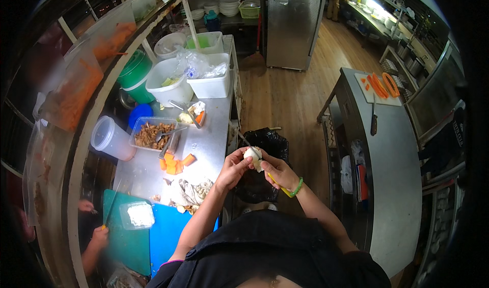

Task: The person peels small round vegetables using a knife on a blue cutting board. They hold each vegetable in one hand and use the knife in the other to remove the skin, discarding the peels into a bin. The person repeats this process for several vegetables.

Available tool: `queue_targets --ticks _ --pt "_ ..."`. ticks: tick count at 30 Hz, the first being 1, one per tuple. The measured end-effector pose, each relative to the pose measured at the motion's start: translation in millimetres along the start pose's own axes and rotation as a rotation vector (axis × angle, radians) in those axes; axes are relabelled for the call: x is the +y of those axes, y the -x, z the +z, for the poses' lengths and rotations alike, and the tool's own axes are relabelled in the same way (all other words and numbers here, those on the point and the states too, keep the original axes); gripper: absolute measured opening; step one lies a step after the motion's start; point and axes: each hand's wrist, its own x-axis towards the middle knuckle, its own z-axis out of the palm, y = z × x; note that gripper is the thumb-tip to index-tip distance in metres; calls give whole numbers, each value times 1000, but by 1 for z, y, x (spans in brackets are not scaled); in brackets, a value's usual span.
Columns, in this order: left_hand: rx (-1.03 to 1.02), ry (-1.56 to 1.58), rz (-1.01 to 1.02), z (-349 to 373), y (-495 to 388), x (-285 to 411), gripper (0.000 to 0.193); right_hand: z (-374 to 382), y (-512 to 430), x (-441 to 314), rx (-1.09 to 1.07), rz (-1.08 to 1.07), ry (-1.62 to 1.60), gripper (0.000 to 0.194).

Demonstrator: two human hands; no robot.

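Observation:
My left hand [233, 169] holds a pale, round vegetable [251, 154], which looks like an onion, between thumb and fingers. A knife with a yellow handle [281, 186] is gripped in my right hand [280, 172]; its blade [244, 139] lies against the vegetable. A loose piece of peel [258, 167] hangs below the vegetable. Both hands are above a bin lined with a black plastic bag [280, 142]. To the left, orange vegetable chunks [174, 167] and a crumpled cloth [191, 192] lie on the steel table [206, 142].
A plastic tub of brown pieces [153, 136] and white containers [209, 85] stand at left. Another person's hand [100, 236] holds a knife by the green cutting board [128, 246]. At right, a steel counter [389, 173] bears a white board [368, 93] and a knife [374, 123].

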Motion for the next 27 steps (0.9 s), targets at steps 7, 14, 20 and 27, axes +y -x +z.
queue_targets --ticks 7,14,20,27 --pt "-88 -266 46 -13 -2 7 38 7 2 -4 3 -81 171 56" --pt "-79 -159 14 -11 0 7 41 -2 -1 10 48 128 -92 53" --pt "263 -537 176 11 -8 -12 46 13 -2 19 232 3 -3 55" --pt "304 -860 272 27 0 5 46 12 4 16 217 -63 291 66"
